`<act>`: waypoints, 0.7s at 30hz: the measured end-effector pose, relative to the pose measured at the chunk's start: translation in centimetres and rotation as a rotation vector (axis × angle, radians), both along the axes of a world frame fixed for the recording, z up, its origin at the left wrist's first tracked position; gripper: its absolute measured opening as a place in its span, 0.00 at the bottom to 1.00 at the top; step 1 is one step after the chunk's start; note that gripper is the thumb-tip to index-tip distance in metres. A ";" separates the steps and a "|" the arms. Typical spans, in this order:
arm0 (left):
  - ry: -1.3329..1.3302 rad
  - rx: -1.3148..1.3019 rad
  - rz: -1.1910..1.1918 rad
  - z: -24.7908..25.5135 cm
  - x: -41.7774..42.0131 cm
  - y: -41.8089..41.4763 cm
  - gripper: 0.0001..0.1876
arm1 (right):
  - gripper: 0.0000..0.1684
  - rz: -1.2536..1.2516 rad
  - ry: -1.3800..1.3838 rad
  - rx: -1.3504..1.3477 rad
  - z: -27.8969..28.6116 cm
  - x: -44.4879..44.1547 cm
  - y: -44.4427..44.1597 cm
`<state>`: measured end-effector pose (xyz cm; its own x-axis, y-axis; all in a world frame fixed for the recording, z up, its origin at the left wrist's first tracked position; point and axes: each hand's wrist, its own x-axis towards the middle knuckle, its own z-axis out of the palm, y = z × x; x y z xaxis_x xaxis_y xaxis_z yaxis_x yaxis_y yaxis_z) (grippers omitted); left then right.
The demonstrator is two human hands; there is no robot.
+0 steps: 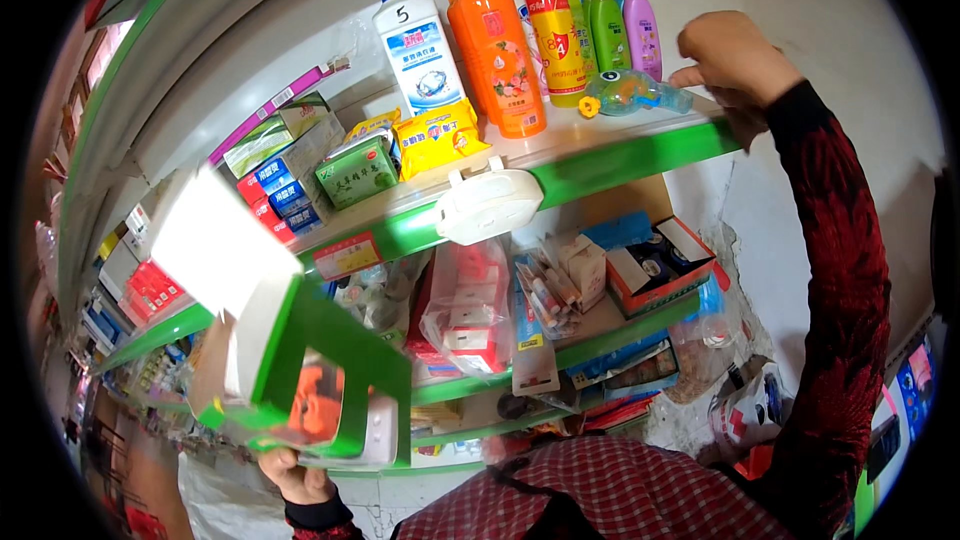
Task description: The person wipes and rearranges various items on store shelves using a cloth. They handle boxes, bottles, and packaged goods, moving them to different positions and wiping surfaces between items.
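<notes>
My left hand (295,475) grips the bottom of a green cardboard box (277,360) with an open white flap. Through cut-out windows in the box show an orange item (316,401) and a white one (381,429). Over the right end of the top shelf (637,141), my right hand (739,56) is bent down at the wrist, its fingers partly hidden and blurred. Whether it holds anything does not show. Just left of it lies a clear blue fish-shaped plastic toy (626,92) with a yellow part. A white plastic device (490,204) hangs on the shelf's green front edge.
Behind the toy stand a yellow bottle (559,37), orange bottles (501,52) and a white detergent bottle (421,52). Soap packs (439,139) and toothpaste boxes (289,195) sit further left. Below, a shelf carries bagged red boxes (472,307) and an open carton (660,266).
</notes>
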<state>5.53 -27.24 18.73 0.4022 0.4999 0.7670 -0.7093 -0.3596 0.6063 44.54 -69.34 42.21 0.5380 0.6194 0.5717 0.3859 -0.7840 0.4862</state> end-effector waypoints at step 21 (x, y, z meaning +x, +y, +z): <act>0.123 -0.296 -0.829 15.7 22.5 -22.1 0.33 | 0.14 0.002 0.196 0.035 -2.0 15.6 -3.7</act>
